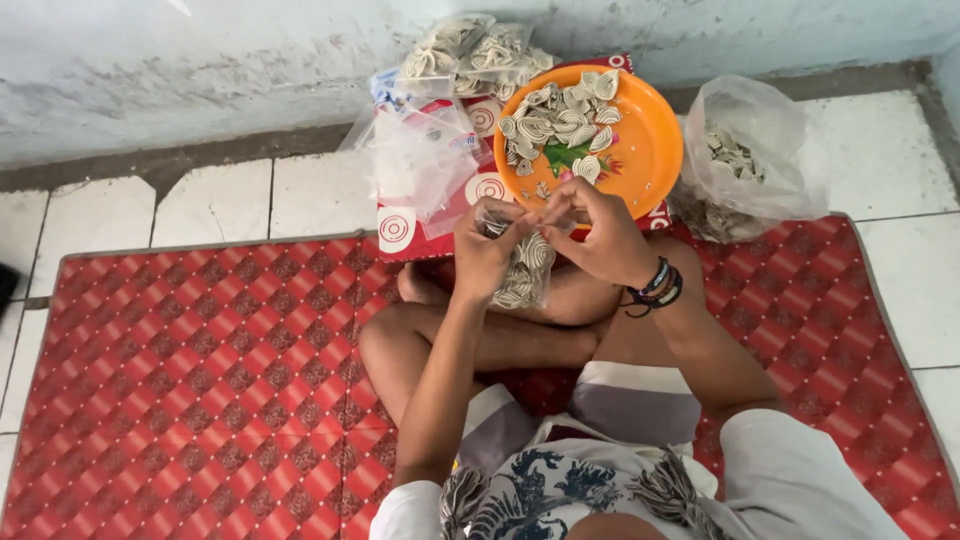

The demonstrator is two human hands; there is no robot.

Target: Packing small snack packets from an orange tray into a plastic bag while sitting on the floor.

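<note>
Small clear bag point(522, 270) of spiral pieces being pinched at top by L hand point(487, 248) & R hand point(598, 235), fingers pressed together; orange plate point(648, 150) just beyond.

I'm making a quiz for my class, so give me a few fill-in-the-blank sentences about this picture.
1. The plate holding spiral snacks is coloured ____.
2. Both hands, left and right, hold a small clear ____ of snacks.
3. The person sits cross-legged on a ____ patterned mat.
4. Bracelets circle the ____ wrist.

Missing words: orange; bag; red; right
</note>
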